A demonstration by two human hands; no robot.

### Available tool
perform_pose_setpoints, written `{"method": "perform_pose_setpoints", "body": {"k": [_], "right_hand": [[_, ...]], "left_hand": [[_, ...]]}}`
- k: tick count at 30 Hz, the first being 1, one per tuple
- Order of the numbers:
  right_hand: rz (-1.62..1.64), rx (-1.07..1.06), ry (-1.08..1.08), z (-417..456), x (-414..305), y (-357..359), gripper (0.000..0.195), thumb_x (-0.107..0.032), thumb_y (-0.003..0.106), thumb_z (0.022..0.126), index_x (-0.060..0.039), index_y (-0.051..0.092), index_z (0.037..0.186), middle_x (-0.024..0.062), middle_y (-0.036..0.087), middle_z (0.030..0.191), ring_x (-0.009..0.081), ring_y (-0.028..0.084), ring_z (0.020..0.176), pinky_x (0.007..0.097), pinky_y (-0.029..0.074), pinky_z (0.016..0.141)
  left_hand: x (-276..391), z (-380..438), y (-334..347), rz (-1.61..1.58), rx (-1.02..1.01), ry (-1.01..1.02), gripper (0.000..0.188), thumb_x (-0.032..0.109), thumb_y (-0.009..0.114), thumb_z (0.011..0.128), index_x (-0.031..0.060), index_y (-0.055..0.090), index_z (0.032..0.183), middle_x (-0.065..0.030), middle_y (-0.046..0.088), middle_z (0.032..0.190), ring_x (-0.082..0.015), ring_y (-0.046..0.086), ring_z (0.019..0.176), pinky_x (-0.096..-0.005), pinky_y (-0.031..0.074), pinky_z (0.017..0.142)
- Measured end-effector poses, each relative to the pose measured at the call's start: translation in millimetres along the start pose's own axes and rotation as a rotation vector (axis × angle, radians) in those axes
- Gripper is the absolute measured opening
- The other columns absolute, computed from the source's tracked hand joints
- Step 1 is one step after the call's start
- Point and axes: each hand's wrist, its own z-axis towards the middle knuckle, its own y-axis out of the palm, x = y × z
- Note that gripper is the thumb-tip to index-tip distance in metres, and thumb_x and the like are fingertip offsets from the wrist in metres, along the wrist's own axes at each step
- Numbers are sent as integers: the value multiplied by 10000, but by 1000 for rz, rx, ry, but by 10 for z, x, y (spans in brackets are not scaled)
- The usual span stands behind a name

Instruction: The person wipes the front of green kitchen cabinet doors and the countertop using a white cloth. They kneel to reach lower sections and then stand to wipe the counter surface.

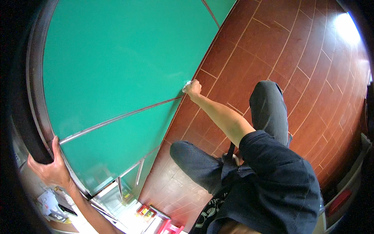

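Note:
Large glossy green panels [117, 58] with metal strips between them form an upright front beside the floor. My right hand [195, 87] is closed on a crumpled white cloth or tissue [185, 86] and presses it to the panel's lower edge, near the end of a metal strip [122, 117]. At the left, my left hand [52, 168] rests spread on the dark metal edge [39, 87] along the top of the panels, with thumb and fingers apart. Part of its fingers is hidden in shadow.
Reddish-brown tiled floor [263, 52] runs along the panels, under my bent knees. At the bottom stand a bright white surface with small packages [147, 212] and a pink-red item [171, 227]. A grey-white device [51, 204] lies at lower left. A red object [339, 203] is at lower right.

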Motion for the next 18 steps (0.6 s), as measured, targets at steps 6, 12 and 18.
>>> {"method": "perform_pose_setpoints", "body": {"k": [6, 12, 18], "right_hand": [[-155, 142, -141, 360, -455, -496, 259, -72, 646, 897, 76, 545, 1083, 263, 657, 1053, 385, 675, 989, 476, 568, 807], [-15, 286, -252, 885, -997, -1102, 192, -69, 606, 907, 40, 510, 1033, 251, 636, 1036, 382, 673, 907, 483, 555, 779], [225, 526, -338, 1354, -1423, -1537, 156, -58, 618, 879, 4, 596, 1020, 198, 644, 1042, 362, 628, 990, 480, 493, 864]], "left_hand": [[34, -4, -79, -24, -57, -44, 698, 449, 902, 683, 19, 612, 1151, -103, 664, 1084, -304, 674, 937, -423, 532, 811], [57, 0, -100, -32, -53, 0, 715, 442, 907, 677, 17, 600, 1162, -111, 644, 1094, -322, 659, 942, -426, 526, 799], [3, -34, -76, -37, -59, -28, 737, 439, 914, 665, 10, 597, 1173, -115, 639, 1091, -332, 653, 941, -427, 524, 810]]}}
